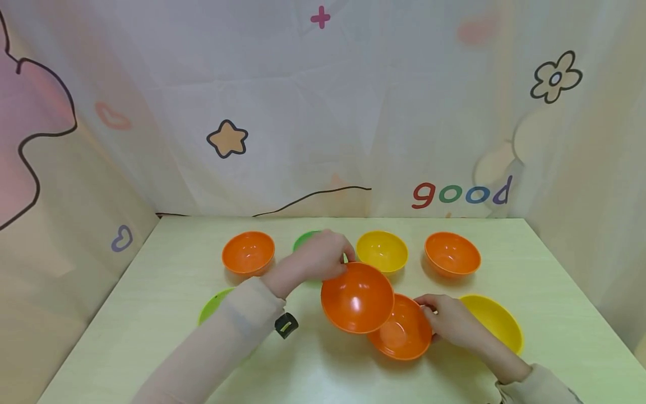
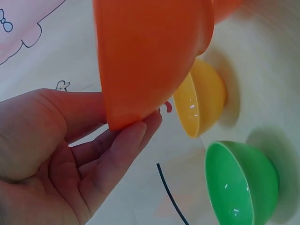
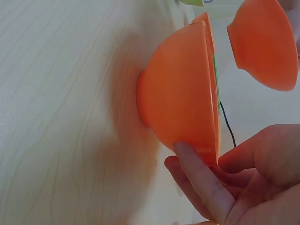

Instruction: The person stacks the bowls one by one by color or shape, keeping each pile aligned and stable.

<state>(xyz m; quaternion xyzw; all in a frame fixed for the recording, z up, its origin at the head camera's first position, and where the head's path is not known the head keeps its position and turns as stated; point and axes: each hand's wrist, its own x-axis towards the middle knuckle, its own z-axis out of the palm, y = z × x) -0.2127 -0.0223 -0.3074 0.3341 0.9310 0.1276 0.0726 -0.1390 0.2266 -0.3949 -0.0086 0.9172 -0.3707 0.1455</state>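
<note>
My left hand point(image 1: 323, 255) grips an orange bowl point(image 1: 357, 294) by its rim, thumb on one side and fingers under the other. That bowl is raised over the table, and in the head view it overlaps the edge of a second orange bowl point(image 1: 404, 331). At the second bowl's right rim, my right hand point(image 1: 451, 318) pinches the wall between thumb and fingers. In the right wrist view this lower bowl point(image 3: 180, 89) sits close over the tabletop, with the left hand's bowl point(image 3: 262, 47) apart from it.
Along the back stand an orange bowl point(image 1: 248, 252), a green bowl point(image 1: 304, 238) partly behind my left hand, a yellow bowl point(image 1: 382, 251) and another orange bowl point(image 1: 452, 254). A yellow bowl point(image 1: 497, 322) is beside my right hand. My left sleeve covers most of a light green bowl point(image 1: 213, 307).
</note>
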